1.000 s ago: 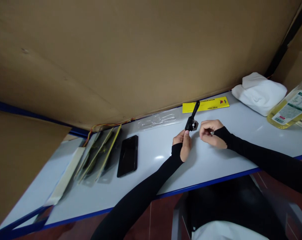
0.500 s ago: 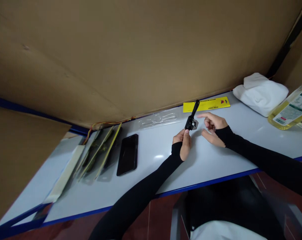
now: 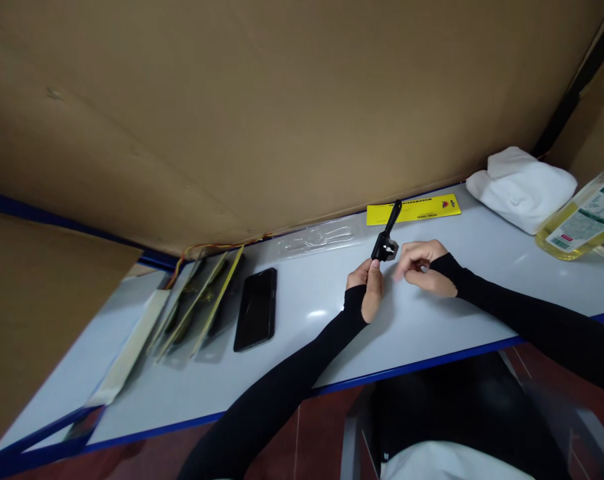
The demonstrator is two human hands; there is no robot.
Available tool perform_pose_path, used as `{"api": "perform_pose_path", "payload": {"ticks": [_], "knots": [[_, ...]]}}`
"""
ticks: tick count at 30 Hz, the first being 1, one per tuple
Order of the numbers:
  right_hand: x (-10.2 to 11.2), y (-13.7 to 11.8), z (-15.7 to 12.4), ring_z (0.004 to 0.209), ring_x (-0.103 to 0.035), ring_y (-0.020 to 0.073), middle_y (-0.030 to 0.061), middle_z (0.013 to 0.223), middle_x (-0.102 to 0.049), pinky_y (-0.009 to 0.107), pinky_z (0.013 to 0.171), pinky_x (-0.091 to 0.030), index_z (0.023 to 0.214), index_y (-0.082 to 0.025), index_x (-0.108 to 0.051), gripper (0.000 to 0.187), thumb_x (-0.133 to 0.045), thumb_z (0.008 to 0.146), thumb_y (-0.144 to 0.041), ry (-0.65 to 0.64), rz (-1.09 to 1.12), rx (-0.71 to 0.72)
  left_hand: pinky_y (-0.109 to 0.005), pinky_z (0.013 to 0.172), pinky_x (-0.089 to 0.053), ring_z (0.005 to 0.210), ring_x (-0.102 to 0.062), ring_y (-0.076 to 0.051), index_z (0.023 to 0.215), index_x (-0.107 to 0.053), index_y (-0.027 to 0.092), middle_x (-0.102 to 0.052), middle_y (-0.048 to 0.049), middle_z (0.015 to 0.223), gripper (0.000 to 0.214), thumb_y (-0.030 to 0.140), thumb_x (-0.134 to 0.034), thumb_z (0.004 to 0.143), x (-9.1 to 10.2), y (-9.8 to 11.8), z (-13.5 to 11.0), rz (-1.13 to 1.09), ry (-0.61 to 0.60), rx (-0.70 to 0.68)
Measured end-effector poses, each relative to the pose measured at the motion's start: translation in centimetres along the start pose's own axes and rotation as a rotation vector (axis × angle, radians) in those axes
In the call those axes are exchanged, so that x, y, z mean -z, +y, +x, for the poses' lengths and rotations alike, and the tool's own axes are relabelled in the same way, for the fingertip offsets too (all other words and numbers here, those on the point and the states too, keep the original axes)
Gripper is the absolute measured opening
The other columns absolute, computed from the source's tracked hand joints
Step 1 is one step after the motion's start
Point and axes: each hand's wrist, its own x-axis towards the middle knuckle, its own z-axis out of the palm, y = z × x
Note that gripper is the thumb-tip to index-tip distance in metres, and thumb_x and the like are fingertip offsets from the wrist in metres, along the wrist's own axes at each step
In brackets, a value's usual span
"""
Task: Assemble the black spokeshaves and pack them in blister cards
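Observation:
My left hand is closed around one end of a black spokeshave. The tool stands slanted above the table, its free handle pointing up and away from me. A shiny metal blade part shows on its right side. Just right of the tool is my right hand, apart from it. Its fingers are loosely bent and angled downward, with the fingertips blurred by motion, and I see nothing held in them. Behind the tool lies a yellow printed card, beside a clear plastic blister shell.
A black phone lies on the white table. Several packaged items stand to its left. At the right are a white cloth bundle and a bottle of yellow liquid. A cardboard wall rises behind.
My right hand's index finger has swung from pointing at the tool to pointing downward. The spokeshave has turned slightly in my left hand, which stays in place.

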Motion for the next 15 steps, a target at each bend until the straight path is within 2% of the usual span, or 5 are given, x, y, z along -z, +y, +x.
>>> {"api": "perform_pose_path", "payload": {"ticks": [2, 7, 10, 12, 15], "knots": [[0.06, -0.08, -0.08, 0.056, -0.042, 0.0073, -0.0025, 0.07, -0.053, 0.025, 0.054, -0.033, 0.066, -0.017, -0.07, 0.01, -0.063, 0.072, -0.016, 0.013, -0.028, 0.063, -0.025, 0.037, -0.021, 0.035, -0.03, -0.008, 0.064, -0.045, 0.023, -0.038, 0.0064, 0.044, 0.065, 0.081, -0.056, 0.091, 0.04, -0.2, 0.04, -0.005, 0.0, 0.002], [0.34, -0.13, 0.01, 0.052, -0.034, 0.0051, -0.0074, 0.075, -0.049, 0.023, 0.051, -0.031, 0.116, -0.02, -0.074, 0.052, -0.062, 0.066, -0.011, 0.057, -0.068, -0.093, -0.025, 0.036, -0.02, 0.034, -0.029, -0.008, 0.067, -0.045, 0.024, -0.036, 0.0074, 0.045, 0.064, 0.083, -0.059, 0.088, -0.1, -0.37, 0.19, -0.06, 0.003, 0.025], [0.5, -0.26, 0.03, 0.056, -0.038, 0.0068, -0.0042, 0.07, -0.05, 0.024, 0.053, -0.031, 0.076, -0.017, -0.072, 0.013, -0.062, 0.07, -0.013, 0.002, -0.103, 0.003, -0.025, 0.036, -0.02, 0.035, -0.029, -0.008, 0.065, -0.045, 0.024, -0.036, 0.007, 0.044, 0.065, 0.082, -0.06, 0.088, -0.17, -0.12, 0.11, -0.055, -0.004, 0.012], [0.51, -0.4, 0.0, 0.058, -0.04, 0.0076, -0.0034, 0.071, -0.049, 0.025, 0.054, -0.032, 0.068, -0.017, -0.067, 0.005, -0.063, 0.071, -0.015, 0.058, -0.114, 0.043, -0.025, 0.036, -0.02, 0.035, -0.029, -0.008, 0.064, -0.043, 0.024, -0.036, 0.0068, 0.044, 0.065, 0.082, -0.06, 0.088, -0.16, -0.05, 0.09, -0.05, 0.001, 0.012], [0.41, -0.62, -0.06, 0.054, -0.038, 0.0062, -0.0062, 0.077, -0.049, 0.024, 0.053, -0.031, 0.11, -0.02, -0.074, 0.041, -0.063, 0.071, -0.013, 0.11, -0.084, -0.049, -0.024, 0.036, -0.02, 0.036, -0.028, -0.008, 0.065, -0.043, 0.024, -0.035, 0.0073, 0.045, 0.066, 0.084, -0.06, 0.086, -0.14, -0.15, 0.14, -0.068, 0.009, 0.028]]}}
